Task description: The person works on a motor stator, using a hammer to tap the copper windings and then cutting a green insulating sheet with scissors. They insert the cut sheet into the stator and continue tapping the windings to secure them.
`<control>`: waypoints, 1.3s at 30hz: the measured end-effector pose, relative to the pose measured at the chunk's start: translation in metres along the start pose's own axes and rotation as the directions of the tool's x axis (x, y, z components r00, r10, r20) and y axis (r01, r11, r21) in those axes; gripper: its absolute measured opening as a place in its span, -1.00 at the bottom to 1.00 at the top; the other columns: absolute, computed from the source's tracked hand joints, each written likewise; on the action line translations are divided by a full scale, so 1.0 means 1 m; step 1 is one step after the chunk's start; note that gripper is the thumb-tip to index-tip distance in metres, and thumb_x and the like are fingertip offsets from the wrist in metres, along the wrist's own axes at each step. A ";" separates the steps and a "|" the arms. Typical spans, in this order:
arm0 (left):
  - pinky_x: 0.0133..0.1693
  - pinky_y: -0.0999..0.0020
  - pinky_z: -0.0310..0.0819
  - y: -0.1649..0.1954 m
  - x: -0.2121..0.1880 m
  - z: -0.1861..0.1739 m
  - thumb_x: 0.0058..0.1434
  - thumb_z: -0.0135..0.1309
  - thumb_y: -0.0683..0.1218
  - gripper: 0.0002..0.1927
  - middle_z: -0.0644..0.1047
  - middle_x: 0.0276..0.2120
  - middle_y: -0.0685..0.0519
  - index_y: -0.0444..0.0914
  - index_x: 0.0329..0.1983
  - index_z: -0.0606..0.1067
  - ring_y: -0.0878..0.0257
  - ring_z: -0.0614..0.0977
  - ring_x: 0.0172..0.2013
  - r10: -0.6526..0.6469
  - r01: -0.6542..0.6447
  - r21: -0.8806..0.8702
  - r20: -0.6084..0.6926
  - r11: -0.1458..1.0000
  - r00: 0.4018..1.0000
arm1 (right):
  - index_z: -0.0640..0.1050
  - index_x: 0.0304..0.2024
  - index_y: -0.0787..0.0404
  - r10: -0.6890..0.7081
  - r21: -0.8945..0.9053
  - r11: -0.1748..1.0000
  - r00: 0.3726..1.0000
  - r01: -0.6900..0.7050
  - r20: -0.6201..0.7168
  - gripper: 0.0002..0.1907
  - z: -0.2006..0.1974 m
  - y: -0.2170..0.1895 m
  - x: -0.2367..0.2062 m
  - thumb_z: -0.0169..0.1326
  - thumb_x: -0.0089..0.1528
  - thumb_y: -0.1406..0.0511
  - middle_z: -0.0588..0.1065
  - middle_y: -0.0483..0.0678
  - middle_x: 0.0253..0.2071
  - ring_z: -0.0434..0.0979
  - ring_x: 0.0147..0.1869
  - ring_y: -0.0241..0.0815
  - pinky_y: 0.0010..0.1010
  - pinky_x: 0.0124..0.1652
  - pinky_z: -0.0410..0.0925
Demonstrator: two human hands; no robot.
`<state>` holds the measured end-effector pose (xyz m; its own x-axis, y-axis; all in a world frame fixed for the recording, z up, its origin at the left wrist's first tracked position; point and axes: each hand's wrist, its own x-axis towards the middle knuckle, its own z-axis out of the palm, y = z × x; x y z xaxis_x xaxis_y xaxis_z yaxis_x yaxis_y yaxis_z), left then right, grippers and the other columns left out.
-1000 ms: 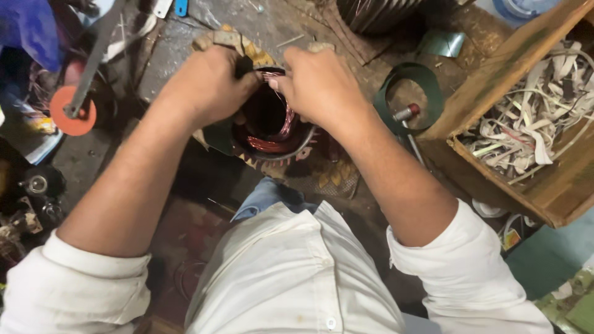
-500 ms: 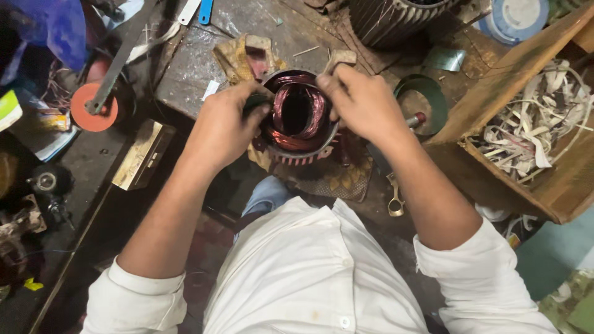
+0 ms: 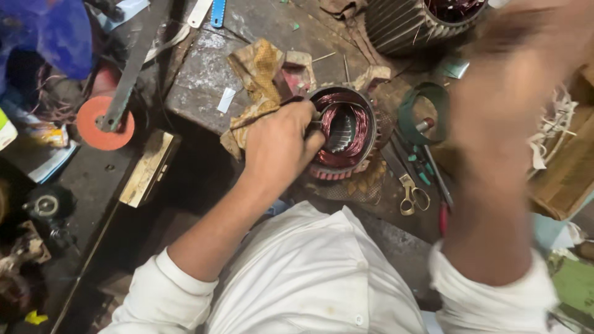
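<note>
While the left hand [image 3: 281, 145] is gripping the stator [image 3: 342, 132], the right hand [image 3: 526, 55] is lifting off to the far right, motion-blurred, so can't tell whether its fingers are clenched or released.

Stator is sitting near centre of the worktop [image 3: 204, 74], finned metal housing with copper-red windings showing inside the bore. Left-hand fingers [image 3: 309, 133] are curling over the stator's left rim, tips reaching into the bore and touching the windings; the rest of the stator is lying just right of the knuckles. Grasp looks closed on the rim.

Around it:
- crumpled brown cloth [image 3: 257, 74] lying just far-left of the stator, partly under the left hand
- green ring [image 3: 424, 111] lying just right of the stator, a small cylindrical part sitting inside it
- scissors [image 3: 409, 195] lying near-right of the stator, handles pointing near
- second finned stator [image 3: 414, 21] sitting at the far edge, well apart
- wooden box [image 3: 569, 167] of pale strips sitting at the right edge, partly hidden behind the blurred right forearm
- orange disc [image 3: 102, 124] lying at left with a flat metal bar [image 3: 133, 68] resting across it
- wooden block [image 3: 148, 167] lying near-left of the worktop edge

Both sleeves are white, pushed up past the forearms.
</note>
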<state>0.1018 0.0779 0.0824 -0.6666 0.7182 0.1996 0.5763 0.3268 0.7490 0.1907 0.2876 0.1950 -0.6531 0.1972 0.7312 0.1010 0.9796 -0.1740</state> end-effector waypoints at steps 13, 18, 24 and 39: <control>-0.29 0.05 0.52 -0.014 0.004 -0.012 0.14 0.22 -0.08 -0.77 0.60 -0.25 -0.09 -0.23 -0.18 0.51 -0.10 0.65 -0.31 0.100 -0.098 -0.047 0.046 0.994 0.994 | 0.06 0.57 0.13 0.169 0.362 0.870 0.891 -0.336 0.420 -0.40 0.057 0.033 -0.045 -0.45 0.63 -0.05 0.05 0.14 0.59 -0.06 0.72 -0.04 -0.16 0.62 -0.15; -0.30 0.21 0.50 -0.006 0.013 -0.028 0.41 0.08 0.00 -0.74 0.60 -0.31 -0.12 -0.27 -0.03 0.41 0.11 0.60 -0.34 -0.228 0.365 -0.535 0.305 0.762 0.925 | 0.50 0.25 0.03 0.211 0.243 0.923 0.922 -0.297 0.325 -0.58 -0.015 -0.037 -0.048 0.05 0.35 0.43 0.28 0.06 0.45 0.36 0.44 -0.09 -0.38 0.14 0.41; -0.14 0.40 0.48 0.030 0.034 -0.014 0.43 -0.01 0.09 -0.66 0.54 -0.19 0.05 -0.26 0.05 0.46 0.36 0.52 -0.18 -0.116 0.558 -0.767 0.553 0.317 0.825 | 0.68 -0.08 0.06 0.132 0.220 0.946 0.902 -0.239 0.412 -0.66 -0.024 -0.079 -0.068 0.27 0.14 0.52 0.47 0.04 0.25 0.52 -0.01 -0.18 -0.41 -0.06 0.46; -0.10 0.15 0.46 0.022 0.039 -0.029 0.22 0.23 -0.11 -0.77 0.55 -0.23 -0.02 -0.27 -0.08 0.55 0.01 0.57 -0.19 0.524 -0.430 -0.332 0.287 0.840 0.802 | 0.59 -0.13 0.24 0.376 0.070 0.894 0.824 -0.443 0.424 -0.78 -0.017 -0.050 -0.126 0.23 0.17 0.50 0.58 -0.01 -0.12 0.59 -0.03 0.02 -0.27 -0.02 0.44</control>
<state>0.0752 0.0950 0.1249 -0.0971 0.9234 0.3713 0.6132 -0.2383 0.7531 0.2809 0.2143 0.1227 -0.8186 0.5135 0.2574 0.3274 0.7853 -0.5254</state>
